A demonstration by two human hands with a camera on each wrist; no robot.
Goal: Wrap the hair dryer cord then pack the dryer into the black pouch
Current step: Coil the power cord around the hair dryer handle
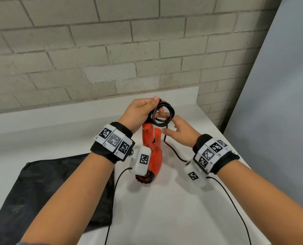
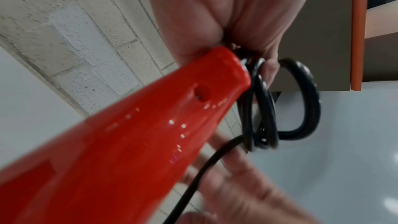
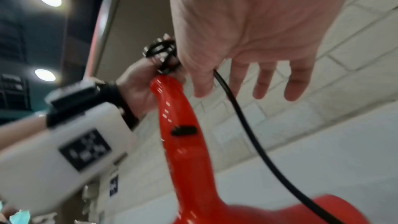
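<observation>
The red hair dryer [image 1: 151,151] stands on the white counter [image 1: 165,200], handle up, its barrel end down near me. My left hand [image 1: 143,110] grips the handle tip together with several black cord loops [image 1: 164,113]. The dryer handle [image 2: 150,134] and the cord coil [image 2: 280,108] fill the left wrist view. My right hand [image 1: 180,129] hovers just right of the coil, fingers spread and straight [image 3: 269,74]; the loose cord [image 3: 247,125] runs past its palm. The black pouch [image 1: 50,191] lies flat at my left.
A pale brick wall [image 1: 111,50] rises behind the counter's back ledge. A grey panel [image 1: 279,103] closes the right side. The remaining cord [image 1: 175,152] trails on the counter under my right wrist. Thin black wrist-camera cables hang toward me.
</observation>
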